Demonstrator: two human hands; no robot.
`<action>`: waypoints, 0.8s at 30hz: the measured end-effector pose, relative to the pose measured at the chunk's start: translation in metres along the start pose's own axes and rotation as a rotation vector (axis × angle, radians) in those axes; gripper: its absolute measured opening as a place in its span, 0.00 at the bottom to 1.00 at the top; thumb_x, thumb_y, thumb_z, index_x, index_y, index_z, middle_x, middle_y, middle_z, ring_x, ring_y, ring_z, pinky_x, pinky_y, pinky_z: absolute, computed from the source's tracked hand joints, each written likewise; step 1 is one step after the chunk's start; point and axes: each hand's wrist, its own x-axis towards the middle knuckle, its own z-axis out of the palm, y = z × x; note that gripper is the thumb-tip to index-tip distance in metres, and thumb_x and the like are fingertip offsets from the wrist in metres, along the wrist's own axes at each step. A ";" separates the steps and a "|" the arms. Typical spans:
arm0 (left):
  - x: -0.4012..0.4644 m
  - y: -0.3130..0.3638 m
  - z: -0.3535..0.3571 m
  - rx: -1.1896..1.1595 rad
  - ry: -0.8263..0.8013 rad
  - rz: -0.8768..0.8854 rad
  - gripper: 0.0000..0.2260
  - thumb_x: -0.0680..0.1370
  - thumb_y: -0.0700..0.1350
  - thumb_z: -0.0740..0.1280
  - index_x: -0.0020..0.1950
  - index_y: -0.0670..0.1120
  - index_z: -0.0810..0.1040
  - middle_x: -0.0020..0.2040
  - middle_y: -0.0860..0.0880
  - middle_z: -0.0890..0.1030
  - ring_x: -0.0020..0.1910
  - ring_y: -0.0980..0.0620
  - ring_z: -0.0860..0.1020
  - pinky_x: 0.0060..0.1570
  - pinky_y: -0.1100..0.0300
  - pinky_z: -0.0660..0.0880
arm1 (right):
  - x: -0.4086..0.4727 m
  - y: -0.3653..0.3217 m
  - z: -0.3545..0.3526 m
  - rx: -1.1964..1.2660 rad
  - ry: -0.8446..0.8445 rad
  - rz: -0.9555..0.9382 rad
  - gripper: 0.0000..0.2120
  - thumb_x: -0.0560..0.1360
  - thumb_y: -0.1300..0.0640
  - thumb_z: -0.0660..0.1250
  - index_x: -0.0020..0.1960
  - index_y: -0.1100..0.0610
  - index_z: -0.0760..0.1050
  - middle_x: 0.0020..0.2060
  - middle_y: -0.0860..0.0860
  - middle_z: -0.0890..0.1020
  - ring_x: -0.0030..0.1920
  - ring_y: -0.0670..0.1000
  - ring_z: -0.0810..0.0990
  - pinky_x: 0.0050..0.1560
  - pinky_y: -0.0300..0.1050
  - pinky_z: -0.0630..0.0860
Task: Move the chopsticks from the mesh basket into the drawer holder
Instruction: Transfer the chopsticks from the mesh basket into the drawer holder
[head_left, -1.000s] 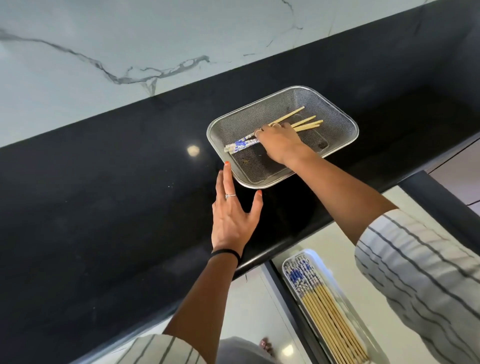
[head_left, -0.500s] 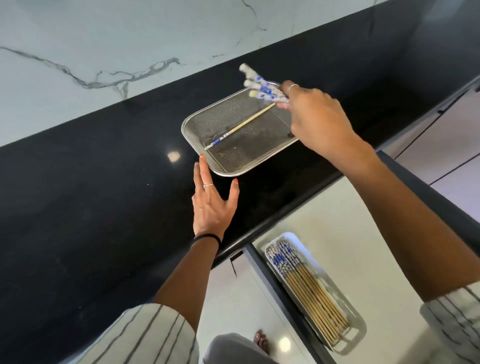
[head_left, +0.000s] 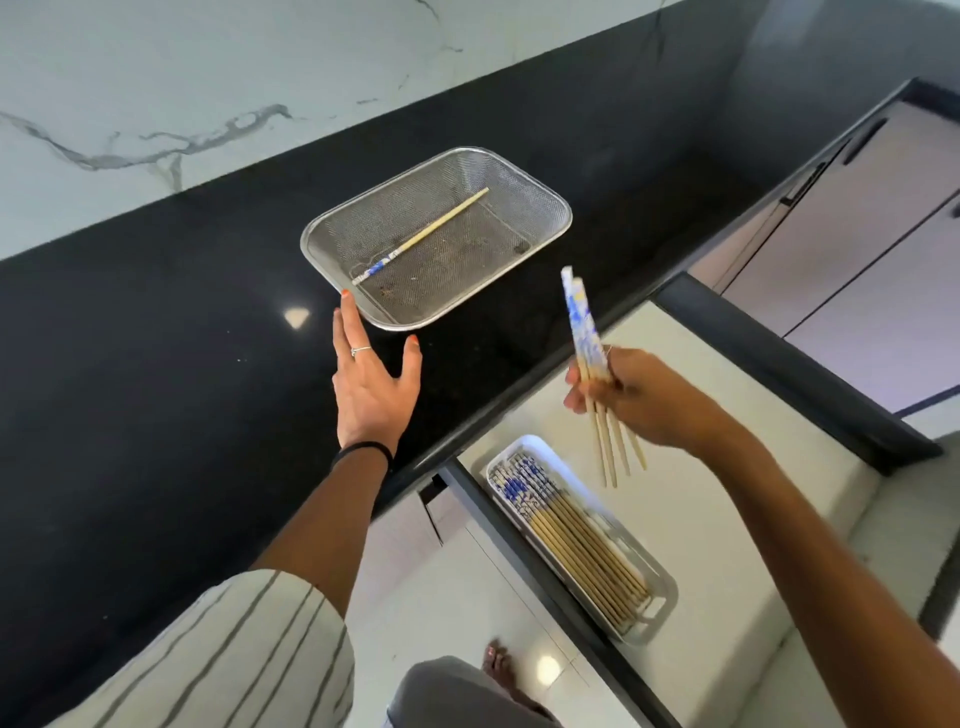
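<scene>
A steel mesh basket (head_left: 545, 205) sits on the black countertop with one chopstick (head_left: 426, 234) lying in it, blue-patterned end toward me. My right hand (head_left: 644, 397) grips a small bundle of chopsticks (head_left: 584, 332) above the open drawer, patterned ends up and bare tips pointing down. Below it, the white drawer holder (head_left: 662, 605) holds several chopsticks side by side. My left hand (head_left: 371, 384) rests flat on the counter, fingertips touching the basket's near corner.
The black countertop (head_left: 156, 364) runs to a marble wall at the back. The open drawer (head_left: 727, 519) has a dark frame on its left and far sides. Pale cabinet fronts stand at the right. My foot shows on the floor below.
My right hand has carried the bundle of chopsticks from above the basket back and down, over the open drawer. One chopstick stays in the basket. My left hand has not moved.
</scene>
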 end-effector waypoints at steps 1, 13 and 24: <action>0.001 0.000 0.000 0.000 0.008 0.002 0.37 0.79 0.55 0.64 0.79 0.55 0.44 0.80 0.47 0.53 0.68 0.36 0.71 0.67 0.36 0.68 | -0.001 0.009 0.008 -0.026 -0.057 0.036 0.07 0.78 0.65 0.59 0.49 0.57 0.75 0.41 0.52 0.84 0.44 0.47 0.83 0.52 0.40 0.76; 0.002 -0.004 0.003 -0.012 0.028 0.031 0.36 0.79 0.56 0.64 0.79 0.55 0.45 0.80 0.48 0.54 0.69 0.37 0.71 0.66 0.39 0.70 | -0.011 0.104 0.108 -0.253 -0.327 0.427 0.09 0.72 0.60 0.65 0.52 0.62 0.75 0.49 0.58 0.83 0.49 0.56 0.81 0.43 0.41 0.70; 0.001 -0.003 0.003 -0.007 0.020 0.016 0.37 0.79 0.55 0.64 0.80 0.55 0.44 0.80 0.46 0.55 0.71 0.39 0.68 0.69 0.38 0.67 | -0.021 0.115 0.163 -0.345 -0.021 0.443 0.14 0.78 0.56 0.57 0.61 0.52 0.74 0.56 0.52 0.81 0.54 0.56 0.81 0.54 0.50 0.77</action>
